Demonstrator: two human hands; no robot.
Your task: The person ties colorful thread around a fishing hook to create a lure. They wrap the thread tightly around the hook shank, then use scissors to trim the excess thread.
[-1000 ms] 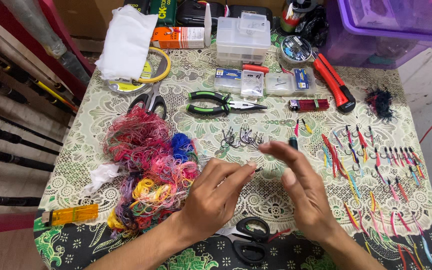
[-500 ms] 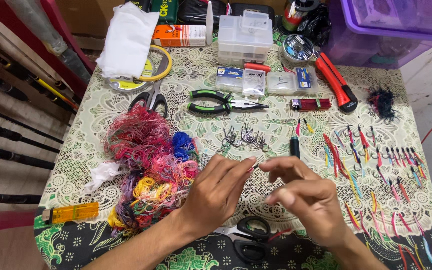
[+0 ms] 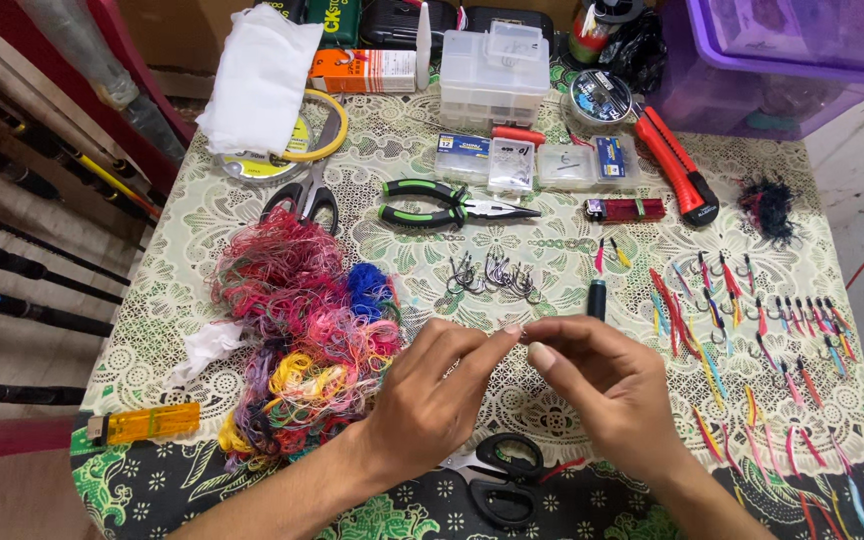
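Note:
My left hand (image 3: 432, 395) and my right hand (image 3: 617, 385) meet over the middle of the lace tablecloth (image 3: 572, 245). Their thumbs and forefingers pinch together at one spot, on something too small to identify. A cluster of bare fish hooks (image 3: 492, 275) lies just beyond the fingertips, with a short black cylinder (image 3: 597, 298) beside it. A tangled pile of coloured thread (image 3: 302, 330) sits left of my left hand. Black scissors (image 3: 497, 480) lie under my wrists near the front edge.
Rows of small red and yellow dressed hooks (image 3: 752, 330) cover the right side. Green-handled pliers (image 3: 452, 205), a red lighter (image 3: 624, 209), a red utility knife (image 3: 677, 165), hook packets (image 3: 510, 165), a clear box (image 3: 497, 70), a white cloth (image 3: 257, 80) and a yellow lighter (image 3: 142, 423) also lie on the table.
My right hand, open with fingers spread a second ago, has closed in on my left hand's fingertips. Both now pinch at the same point.

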